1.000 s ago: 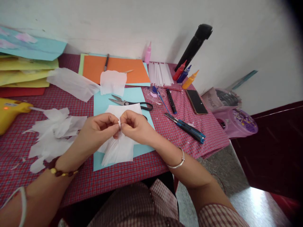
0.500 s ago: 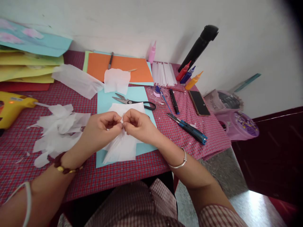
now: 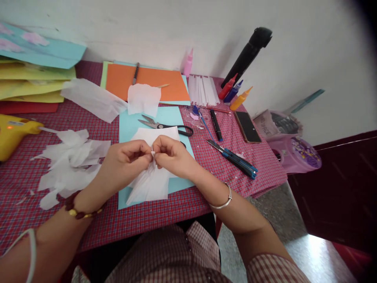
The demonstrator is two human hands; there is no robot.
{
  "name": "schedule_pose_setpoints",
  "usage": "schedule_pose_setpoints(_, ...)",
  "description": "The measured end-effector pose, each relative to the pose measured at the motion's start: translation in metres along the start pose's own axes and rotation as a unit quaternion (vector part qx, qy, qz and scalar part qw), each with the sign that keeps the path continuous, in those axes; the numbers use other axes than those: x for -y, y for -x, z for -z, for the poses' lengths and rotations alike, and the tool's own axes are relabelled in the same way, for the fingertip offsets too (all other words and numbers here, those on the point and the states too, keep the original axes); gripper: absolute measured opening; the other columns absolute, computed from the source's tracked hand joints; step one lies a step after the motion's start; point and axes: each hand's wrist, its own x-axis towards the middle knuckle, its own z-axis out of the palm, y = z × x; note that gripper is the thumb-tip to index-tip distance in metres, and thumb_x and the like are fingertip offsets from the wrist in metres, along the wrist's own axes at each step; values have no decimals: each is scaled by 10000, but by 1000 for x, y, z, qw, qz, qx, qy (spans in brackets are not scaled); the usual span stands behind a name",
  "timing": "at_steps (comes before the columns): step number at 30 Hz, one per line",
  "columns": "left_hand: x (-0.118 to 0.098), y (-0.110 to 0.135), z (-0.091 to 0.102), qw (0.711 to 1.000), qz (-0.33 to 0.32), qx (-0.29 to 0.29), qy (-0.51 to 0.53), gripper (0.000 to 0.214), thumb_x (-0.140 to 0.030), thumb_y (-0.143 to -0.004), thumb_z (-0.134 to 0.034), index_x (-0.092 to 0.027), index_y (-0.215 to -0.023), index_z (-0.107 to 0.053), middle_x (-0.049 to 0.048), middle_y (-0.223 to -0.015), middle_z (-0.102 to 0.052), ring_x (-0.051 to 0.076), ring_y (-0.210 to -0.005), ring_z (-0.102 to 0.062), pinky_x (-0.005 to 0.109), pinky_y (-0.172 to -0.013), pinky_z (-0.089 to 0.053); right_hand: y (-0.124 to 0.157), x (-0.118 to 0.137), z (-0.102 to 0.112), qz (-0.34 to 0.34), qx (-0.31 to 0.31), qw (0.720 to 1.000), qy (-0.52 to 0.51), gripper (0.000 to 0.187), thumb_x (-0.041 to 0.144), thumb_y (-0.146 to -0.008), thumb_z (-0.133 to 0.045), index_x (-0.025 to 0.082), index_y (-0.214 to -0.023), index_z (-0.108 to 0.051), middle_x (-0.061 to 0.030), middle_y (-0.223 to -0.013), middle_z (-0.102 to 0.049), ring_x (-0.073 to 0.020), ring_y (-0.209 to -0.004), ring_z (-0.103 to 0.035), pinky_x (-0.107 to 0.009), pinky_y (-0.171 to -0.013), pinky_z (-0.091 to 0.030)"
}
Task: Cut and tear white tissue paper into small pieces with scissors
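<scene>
My left hand (image 3: 129, 159) and my right hand (image 3: 171, 156) meet fingertip to fingertip over a light blue sheet (image 3: 125, 200). Between them they pinch the gathered top of a piece of white tissue paper (image 3: 151, 186), whose folds fan out below toward me. Both hands are closed on it; the pinched end is mostly hidden by my fingers. Behind my hands lies more white paper (image 3: 156, 133) on the blue sheet. Just beyond it are scissors (image 3: 160, 125) with black handles, their blades pointing left. A pile of cut white tissue pieces (image 3: 70, 157) lies left of my left hand.
At the left are a yellow glue gun (image 3: 17, 131) and stacked coloured papers (image 3: 32, 84). To the right lie a utility knife (image 3: 235, 160) with its blade out, a black marker (image 3: 216, 125) and a phone (image 3: 247, 126). Paint bottles (image 3: 232, 92) stand near the wall.
Both hands stay nearly in place, pinching the tissue paper, with slight shifts of the fingertips. The whole view has shifted a little.
</scene>
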Motion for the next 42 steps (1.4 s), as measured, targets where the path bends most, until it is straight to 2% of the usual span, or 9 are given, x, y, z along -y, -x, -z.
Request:
schedule_pose_setpoints(6,1,0,-1,998,3,-4,62,60,-226,-738,-586,-184,-696,-585,-13,-618,-592,115,-576,-536,245,-562,-423,1,0,0,11,-4,1000,5,79,161,-733,-496,202,-765,-436,65,-637,-450,-66,-561,-408,-232,-533,-321)
schedule_pose_setpoints(11,3,-1,-1,999,-13,-8,45,73,-220,-709,-594,-184,-661,-553,-17,-604,-561,110,-562,-514,243,-539,-405,3,2,-2,21,-7,1000,8,76,158,-734,-494,199,-772,-444,68,-637,-437,-61,-541,-375,-225,-505,-304)
schedule_pose_setpoints(16,3,0,0,999,7,-4,46,59,-214,-717,-589,-190,-668,-569,-16,-612,-576,119,-580,-528,250,-548,-405,4,1,-2,17,-7,1000,2,77,154,-730,-483,202,-764,-432,69,-635,-421,-60,-548,-376,-225,-514,-305)
schedule_pose_setpoints(23,9,-2,1,994,2,11,109,201,-231,-829,-551,-197,-636,-591,-5,-622,-579,120,-620,-544,262,-626,-444,4,5,-4,46,-9,999,20,89,155,-747,-502,202,-783,-435,77,-632,-460,-51,-537,-371,-216,-510,-296)
schedule_pose_setpoints(27,10,-3,0,992,33,7,124,116,-213,-790,-594,-196,-675,-594,-22,-592,-585,109,-572,-551,244,-592,-451,4,7,-6,57,-21,998,13,86,172,-763,-515,200,-774,-434,76,-635,-464,-52,-542,-387,-209,-508,-298)
schedule_pose_setpoints(32,5,-3,1,992,36,4,122,83,-203,-751,-605,-197,-668,-597,-34,-563,-593,98,-544,-557,221,-571,-460,4,5,-5,41,-14,999,-7,96,197,-773,-527,203,-798,-434,77,-634,-465,-54,-531,-405,-207,-500,-316)
schedule_pose_setpoints(38,-2,-4,0,994,46,11,96,104,-172,-678,-556,-204,-582,-580,-27,-519,-580,105,-517,-534,230,-545,-455,5,8,-5,32,-30,996,75,91,155,-748,-509,200,-782,-438,65,-657,-467,-58,-575,-402,-214,-551,-340)
schedule_pose_setpoints(42,-3,-4,-1,994,52,-2,97,91,-175,-667,-553,-207,-585,-579,-31,-513,-572,104,-510,-528,232,-535,-449,5,9,-5,37,-33,995,83,98,149,-733,-498,203,-767,-424,61,-665,-461,-61,-584,-398,-217,-557,-343)
